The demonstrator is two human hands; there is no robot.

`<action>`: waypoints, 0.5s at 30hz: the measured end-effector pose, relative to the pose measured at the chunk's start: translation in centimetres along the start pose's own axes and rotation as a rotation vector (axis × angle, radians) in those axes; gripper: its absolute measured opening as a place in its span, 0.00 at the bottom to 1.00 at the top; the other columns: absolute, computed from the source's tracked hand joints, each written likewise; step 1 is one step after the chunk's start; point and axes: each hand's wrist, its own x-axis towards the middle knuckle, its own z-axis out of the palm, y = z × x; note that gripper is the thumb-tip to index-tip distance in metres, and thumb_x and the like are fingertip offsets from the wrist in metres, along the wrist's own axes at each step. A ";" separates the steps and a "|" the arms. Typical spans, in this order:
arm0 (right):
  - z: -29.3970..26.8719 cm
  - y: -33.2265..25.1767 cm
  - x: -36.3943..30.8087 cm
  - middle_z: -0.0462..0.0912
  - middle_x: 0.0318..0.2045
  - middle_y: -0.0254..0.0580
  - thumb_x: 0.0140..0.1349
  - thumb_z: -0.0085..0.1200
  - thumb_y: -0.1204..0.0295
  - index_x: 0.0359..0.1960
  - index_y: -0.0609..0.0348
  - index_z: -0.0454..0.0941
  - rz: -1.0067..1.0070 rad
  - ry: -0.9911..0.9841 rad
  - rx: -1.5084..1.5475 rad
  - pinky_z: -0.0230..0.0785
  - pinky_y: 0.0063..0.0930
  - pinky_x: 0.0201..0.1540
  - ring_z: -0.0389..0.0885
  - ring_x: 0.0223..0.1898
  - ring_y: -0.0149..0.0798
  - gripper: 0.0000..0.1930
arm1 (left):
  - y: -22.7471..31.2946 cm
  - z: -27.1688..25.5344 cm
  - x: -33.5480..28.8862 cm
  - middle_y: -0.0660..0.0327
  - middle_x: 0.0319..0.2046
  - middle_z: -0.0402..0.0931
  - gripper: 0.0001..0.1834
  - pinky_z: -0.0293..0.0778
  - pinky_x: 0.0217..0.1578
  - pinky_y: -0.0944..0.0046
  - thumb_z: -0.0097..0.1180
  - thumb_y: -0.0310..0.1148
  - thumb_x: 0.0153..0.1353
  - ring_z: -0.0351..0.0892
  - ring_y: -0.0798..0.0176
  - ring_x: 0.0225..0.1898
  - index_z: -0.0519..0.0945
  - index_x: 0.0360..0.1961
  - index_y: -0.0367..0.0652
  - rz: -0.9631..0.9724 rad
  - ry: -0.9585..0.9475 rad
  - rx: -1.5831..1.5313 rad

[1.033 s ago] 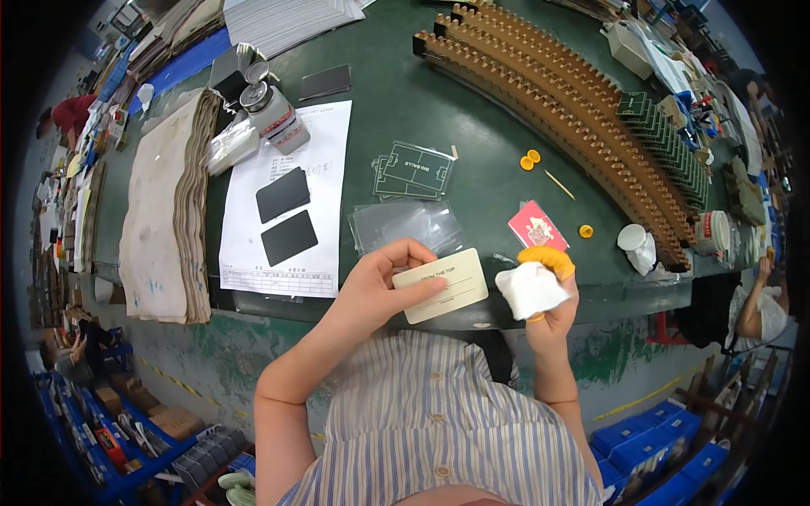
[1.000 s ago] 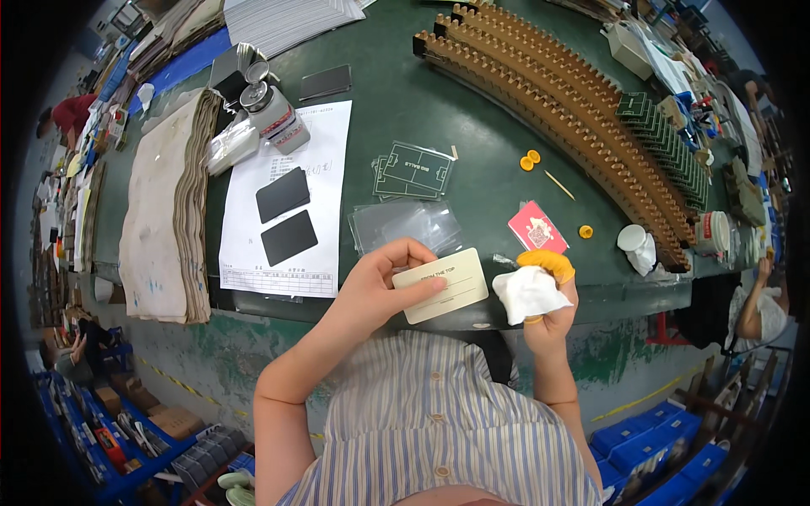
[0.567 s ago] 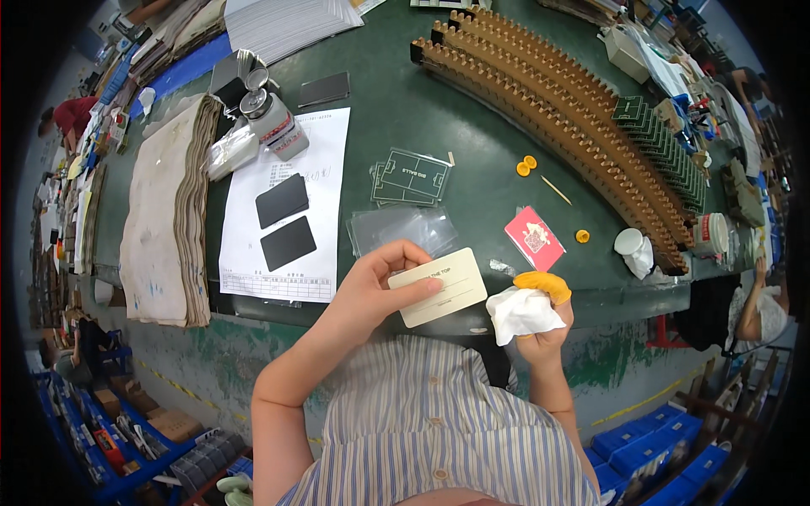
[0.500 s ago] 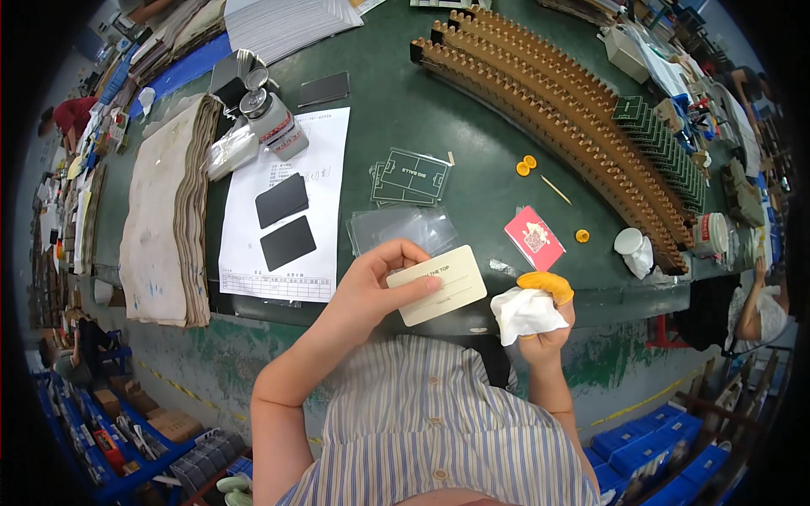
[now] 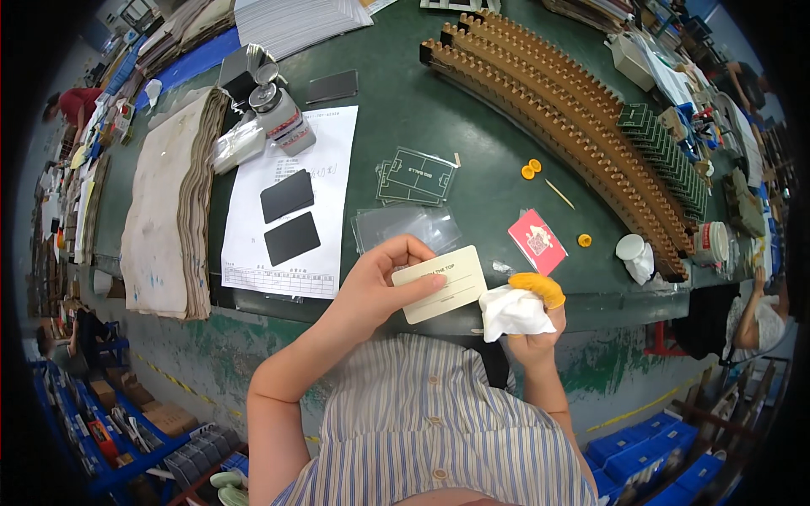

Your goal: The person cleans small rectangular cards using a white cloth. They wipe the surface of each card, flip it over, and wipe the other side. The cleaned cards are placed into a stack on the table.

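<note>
Between thumb and fingers, my left hand (image 5: 384, 282) holds a cream card (image 5: 460, 282) with rounded corners, its printed face up. My right hand (image 5: 540, 316), with yellow finger covers (image 5: 537, 287) on some fingers, grips a crumpled white cloth (image 5: 512, 312) close to the card's right edge. Beyond the card lie clear plastic sleeves (image 5: 403, 226) and a small pile of dark green cards (image 5: 422, 174) with white lines. A red card (image 5: 537, 242) with a pale figure rests on the table past my right hand.
Long brown slotted racks (image 5: 540, 110) curve along the right, with green cards (image 5: 662, 156) standing in them. On the left are a printed sheet (image 5: 331, 194), black cards (image 5: 293, 239), a metal-topped bottle (image 5: 283, 118) and stacked stained boards (image 5: 173, 202). Loose yellow finger covers (image 5: 531, 169) and a wooden stick (image 5: 560, 194) lie mid-table.
My right hand has moved left with the cloth, closer to the cream card. My left hand keeps the card in nearly the same place. The view has shifted slightly.
</note>
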 end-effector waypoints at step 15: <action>0.0 -0.3 -0.1 0.76 0.42 0.46 0.55 0.57 0.75 0.37 0.66 0.76 0.203 0.167 0.155 0.65 0.26 0.43 0.74 0.41 0.35 0.10 | 0.4 -0.2 0.6 0.64 0.29 0.78 0.09 0.67 0.32 0.75 0.61 0.29 0.56 0.75 0.77 0.31 0.71 0.33 0.42 0.059 0.028 0.077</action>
